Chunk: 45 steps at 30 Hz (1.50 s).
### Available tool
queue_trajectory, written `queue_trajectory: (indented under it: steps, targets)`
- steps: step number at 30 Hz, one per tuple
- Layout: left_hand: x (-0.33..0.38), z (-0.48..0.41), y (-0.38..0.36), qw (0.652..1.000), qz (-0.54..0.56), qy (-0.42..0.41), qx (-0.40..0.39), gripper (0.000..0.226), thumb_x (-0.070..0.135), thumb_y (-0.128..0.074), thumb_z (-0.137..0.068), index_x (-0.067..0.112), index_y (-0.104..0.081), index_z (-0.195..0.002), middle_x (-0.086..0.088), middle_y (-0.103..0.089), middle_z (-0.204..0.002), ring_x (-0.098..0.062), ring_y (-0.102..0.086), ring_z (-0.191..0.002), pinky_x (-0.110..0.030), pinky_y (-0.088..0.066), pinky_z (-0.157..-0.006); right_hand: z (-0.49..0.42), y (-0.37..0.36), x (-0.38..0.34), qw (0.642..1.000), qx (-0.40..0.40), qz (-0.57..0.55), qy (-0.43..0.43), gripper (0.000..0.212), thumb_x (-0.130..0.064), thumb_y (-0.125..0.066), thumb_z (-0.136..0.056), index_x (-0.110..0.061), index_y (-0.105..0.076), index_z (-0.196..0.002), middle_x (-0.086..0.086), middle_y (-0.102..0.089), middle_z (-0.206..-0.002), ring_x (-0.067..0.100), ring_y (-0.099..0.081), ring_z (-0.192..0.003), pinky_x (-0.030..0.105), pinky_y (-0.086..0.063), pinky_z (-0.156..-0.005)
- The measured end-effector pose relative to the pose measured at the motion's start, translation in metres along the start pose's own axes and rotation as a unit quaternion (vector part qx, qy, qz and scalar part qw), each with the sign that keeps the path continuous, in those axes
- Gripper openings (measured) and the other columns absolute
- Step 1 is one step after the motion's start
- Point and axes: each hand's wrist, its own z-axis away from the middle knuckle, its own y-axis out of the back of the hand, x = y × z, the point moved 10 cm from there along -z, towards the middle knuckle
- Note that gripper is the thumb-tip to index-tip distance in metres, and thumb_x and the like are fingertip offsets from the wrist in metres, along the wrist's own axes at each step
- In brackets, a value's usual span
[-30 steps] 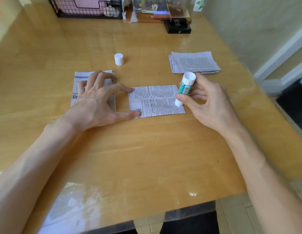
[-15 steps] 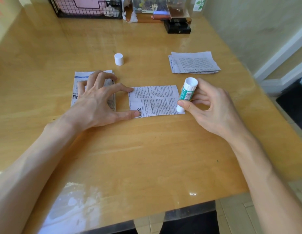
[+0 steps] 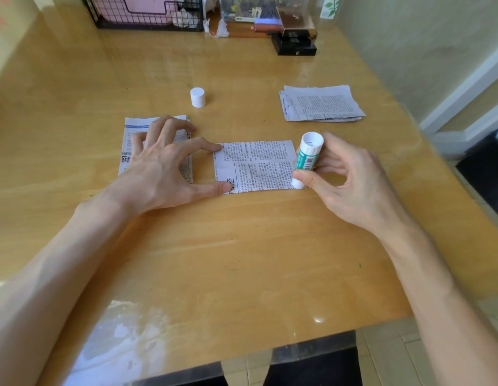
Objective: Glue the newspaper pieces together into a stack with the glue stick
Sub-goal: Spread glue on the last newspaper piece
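A single newspaper piece lies flat in the middle of the wooden table. My left hand spreads over it from the left, index fingertip and thumb tip pressing its left edge. My right hand grips a green-and-white glue stick, tilted, with its tip down on the piece's lower right corner. Under my left hand lies another newspaper stack. A pile of loose newspaper pieces sits at the right rear.
The glue stick's white cap stands upright behind the papers. A black wire basket, a clear box and a black box line the far edge. A wall runs close along the table's right side.
The glue stick's tip has slid down the piece's right edge toward its lower right corner. My left hand has stayed in place.
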Motion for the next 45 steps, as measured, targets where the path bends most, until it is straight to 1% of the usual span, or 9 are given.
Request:
queue_trajectory:
  steps: [4,9,14,21,27,32,36,41,45]
  targets:
    - [0.000,0.000,-0.001,1.000,0.003,-0.001,0.000,0.087,0.103,-0.049,-0.055,0.057,-0.058,-0.129,0.012,-0.037,-0.145,-0.015,-0.015,-0.151,-0.050,-0.017,-0.119,-0.002,-0.006,0.000,0.999,-0.041,-0.003,-0.005,0.016,-0.001,-0.074,-0.095,-0.001,-0.063,-0.107,0.000,-0.078,-0.103,0.008,-0.076,-0.098,0.022,-0.058,-0.093]
    - [0.000,0.001,-0.001,1.000,0.005,0.000,0.000,0.087,0.103,-0.049,-0.055,0.056,-0.059,-0.128,0.012,-0.037,-0.145,-0.014,-0.015,-0.151,-0.049,-0.017,-0.118,-0.005,-0.011,0.003,0.996,-0.061,-0.051,-0.030,0.028,0.012,-0.065,-0.095,-0.009,-0.064,-0.114,-0.006,-0.077,-0.107,0.007,-0.075,-0.106,0.026,-0.061,-0.090]
    - [0.000,0.000,0.000,1.000,0.005,0.000,0.002,0.088,0.103,-0.048,-0.055,0.055,-0.060,-0.129,0.012,-0.037,-0.145,-0.014,-0.015,-0.151,-0.048,-0.017,-0.117,-0.006,-0.013,0.004,0.995,-0.053,-0.080,-0.040,0.028,0.012,-0.065,-0.095,-0.007,-0.063,-0.115,-0.003,-0.077,-0.107,0.006,-0.075,-0.103,0.018,-0.059,-0.083]
    - [0.001,0.000,0.000,1.000,0.006,0.001,0.000,0.088,0.102,-0.048,-0.055,0.055,-0.060,-0.129,0.012,-0.037,-0.146,-0.013,-0.015,-0.151,-0.047,-0.017,-0.117,-0.007,-0.019,0.002,0.994,-0.050,-0.092,-0.041,0.028,0.011,-0.066,-0.096,-0.010,-0.063,-0.114,-0.002,-0.077,-0.107,0.008,-0.075,-0.105,0.023,-0.062,-0.083]
    - [0.001,0.000,0.000,1.000,0.003,-0.001,0.000,0.088,0.102,-0.049,-0.056,0.056,-0.059,-0.130,0.012,-0.037,-0.146,-0.013,-0.014,-0.151,-0.045,-0.015,-0.117,-0.009,-0.023,-0.001,0.995,-0.050,-0.077,-0.031,0.025,0.007,-0.069,-0.095,-0.007,-0.064,-0.116,-0.004,-0.078,-0.109,0.007,-0.075,-0.107,0.029,-0.062,-0.091]
    - [0.001,0.000,0.000,1.000,0.003,-0.001,0.002,0.088,0.102,-0.049,-0.056,0.056,-0.059,-0.129,0.012,-0.037,-0.146,-0.013,-0.014,-0.151,-0.048,-0.017,-0.118,-0.011,-0.027,-0.005,0.995,-0.052,-0.080,-0.023,0.027,0.006,-0.070,-0.095,-0.012,-0.063,-0.114,-0.005,-0.077,-0.108,0.007,-0.075,-0.106,0.027,-0.061,-0.091]
    - [0.001,0.000,-0.001,1.000,0.001,-0.002,0.002,0.087,0.102,-0.050,-0.056,0.056,-0.059,-0.129,0.012,-0.036,-0.146,-0.012,-0.013,-0.151,-0.047,-0.017,-0.117,-0.012,-0.032,-0.005,0.995,-0.054,-0.080,-0.025,0.023,0.005,-0.071,-0.095,-0.004,-0.063,-0.114,-0.006,-0.078,-0.107,0.005,-0.075,-0.104,0.024,-0.060,-0.089]
    - [-0.001,0.000,-0.001,1.000,0.002,-0.005,0.005,0.085,0.101,-0.051,-0.057,0.056,-0.058,-0.130,0.012,-0.037,-0.145,-0.012,-0.014,-0.150,-0.046,-0.018,-0.116,-0.015,-0.036,-0.007,0.995,-0.054,-0.074,-0.026,0.023,0.004,-0.072,-0.095,-0.003,-0.063,-0.115,-0.004,-0.078,-0.107,0.005,-0.075,-0.102,0.021,-0.059,-0.086]
    - [-0.001,-0.001,-0.001,1.000,-0.001,-0.008,0.011,0.085,0.101,-0.052,-0.057,0.056,-0.059,-0.129,0.013,-0.038,-0.143,-0.013,-0.016,-0.150,-0.045,-0.018,-0.115,-0.017,-0.039,-0.009,0.997,-0.050,-0.058,-0.026,0.021,0.002,-0.073,-0.094,0.002,-0.061,-0.111,0.001,-0.079,-0.105,0.006,-0.076,-0.098,0.031,-0.063,-0.086]
